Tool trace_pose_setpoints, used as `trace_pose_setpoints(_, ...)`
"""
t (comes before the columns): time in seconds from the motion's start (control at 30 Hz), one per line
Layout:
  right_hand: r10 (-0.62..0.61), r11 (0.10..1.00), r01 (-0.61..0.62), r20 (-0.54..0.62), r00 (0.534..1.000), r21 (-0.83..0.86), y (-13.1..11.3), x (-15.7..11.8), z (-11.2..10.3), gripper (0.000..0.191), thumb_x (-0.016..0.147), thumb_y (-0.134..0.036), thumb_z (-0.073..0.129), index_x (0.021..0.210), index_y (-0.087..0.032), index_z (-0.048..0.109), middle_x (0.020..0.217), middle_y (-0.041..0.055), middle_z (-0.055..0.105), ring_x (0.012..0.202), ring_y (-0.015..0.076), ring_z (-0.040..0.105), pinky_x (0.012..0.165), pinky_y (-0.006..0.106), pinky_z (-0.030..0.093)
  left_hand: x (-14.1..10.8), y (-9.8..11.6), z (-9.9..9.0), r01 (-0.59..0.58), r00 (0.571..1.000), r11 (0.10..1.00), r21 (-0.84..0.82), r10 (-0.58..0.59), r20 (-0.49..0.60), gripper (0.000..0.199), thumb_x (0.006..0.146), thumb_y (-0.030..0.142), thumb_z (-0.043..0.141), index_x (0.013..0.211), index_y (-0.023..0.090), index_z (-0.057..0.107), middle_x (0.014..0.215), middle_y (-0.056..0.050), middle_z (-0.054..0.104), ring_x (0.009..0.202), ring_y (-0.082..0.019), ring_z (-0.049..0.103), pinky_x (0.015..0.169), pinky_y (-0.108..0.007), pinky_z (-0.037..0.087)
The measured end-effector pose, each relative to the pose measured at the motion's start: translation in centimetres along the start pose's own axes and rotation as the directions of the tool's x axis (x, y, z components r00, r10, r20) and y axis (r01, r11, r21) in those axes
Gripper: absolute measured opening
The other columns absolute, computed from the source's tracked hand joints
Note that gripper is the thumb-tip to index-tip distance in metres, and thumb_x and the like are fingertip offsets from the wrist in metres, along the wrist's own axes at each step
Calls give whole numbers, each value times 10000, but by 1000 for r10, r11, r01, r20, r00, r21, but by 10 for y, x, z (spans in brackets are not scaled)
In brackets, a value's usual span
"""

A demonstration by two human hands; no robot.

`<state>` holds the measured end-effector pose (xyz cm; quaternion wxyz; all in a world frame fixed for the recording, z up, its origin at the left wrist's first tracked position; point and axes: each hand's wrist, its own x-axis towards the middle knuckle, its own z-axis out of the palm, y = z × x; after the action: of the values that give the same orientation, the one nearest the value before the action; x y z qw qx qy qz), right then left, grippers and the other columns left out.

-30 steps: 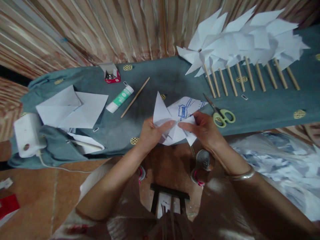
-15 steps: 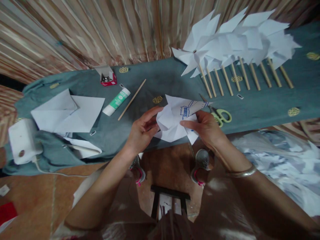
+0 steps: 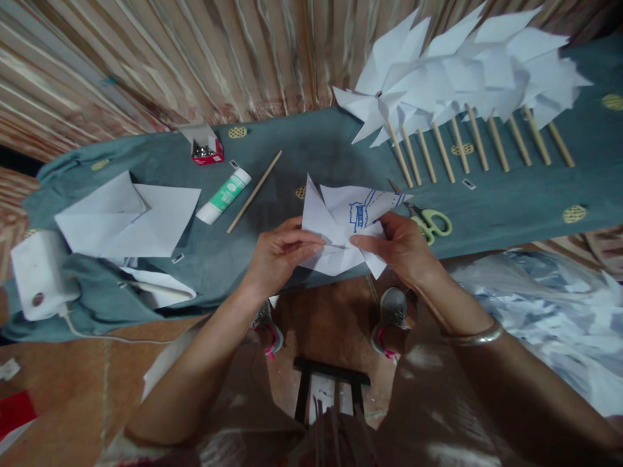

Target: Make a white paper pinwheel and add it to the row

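Observation:
Between my hands, above the front edge of the table, is a white paper pinwheel (image 3: 335, 211) with blue drawn lines on one blade. My left hand (image 3: 282, 256) grips its left side, fingers and thumb pinched on the paper. My right hand (image 3: 402, 243) holds the right side, its thumb pressing near the centre. One blade stands up to a point at the upper left. Just right of my right hand lie green-handled scissors (image 3: 433, 224), partly hidden by it. Left of the pinwheel lie a thin wooden stick (image 3: 254, 192) and a green-and-white glue stick (image 3: 224, 196).
Finished pinwheels (image 3: 452, 78) on wooden sticks lie in a row at the back right. A small red box (image 3: 207, 152) of metal pins stands open at the back. Folded paper (image 3: 160, 217) and a white power block (image 3: 41, 275) sit at left. A plastic bag (image 3: 549, 318) is at lower right.
My left hand has shifted its fingers inward onto the paper near the centre. The upper-left blade, curled inward before, now stands out to a point. My right hand keeps its hold.

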<state>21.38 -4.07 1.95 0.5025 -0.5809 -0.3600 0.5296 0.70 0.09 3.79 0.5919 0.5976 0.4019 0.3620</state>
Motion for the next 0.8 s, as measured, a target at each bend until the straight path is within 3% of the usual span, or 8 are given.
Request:
trace_pose_setpoints(0.13, -15, 1000, 15, 10, 1000, -18, 0, -2, 3, 356, 560, -292, 873, 855, -193, 700, 845, 18, 743, 724, 190, 644, 672, 342, 537, 1, -3, 7, 21, 1000, 1000, 8, -21, -17, 53, 731, 270, 788, 718, 223, 769, 773, -15, 670, 756, -138, 605, 743, -270, 476)
trace_pose_setpoints(0.5, -28, 999, 29, 29, 999, -37, -2, -4, 7, 340, 572, -321, 861, 833, -200, 681, 804, 15, 711, 700, 190, 612, 627, 330, 506, 5, -17, 20, 137, 984, 991, 12, -134, -121, 177, 649, 335, 817, 673, 196, 710, 596, 16, 620, 501, -90, 442, 497, -239, 320)
trace_pose_setpoints(0.8, -23, 999, 23, 1, 1000, -48, -4, -7, 8, 291, 580, -284, 844, 808, -199, 685, 762, 2, 697, 662, 174, 588, 588, 309, 478, 5, -15, 26, 135, 978, 991, 28, -128, -163, 197, 624, 336, 840, 649, 202, 699, 566, 31, 590, 454, -72, 371, 448, -234, 248)
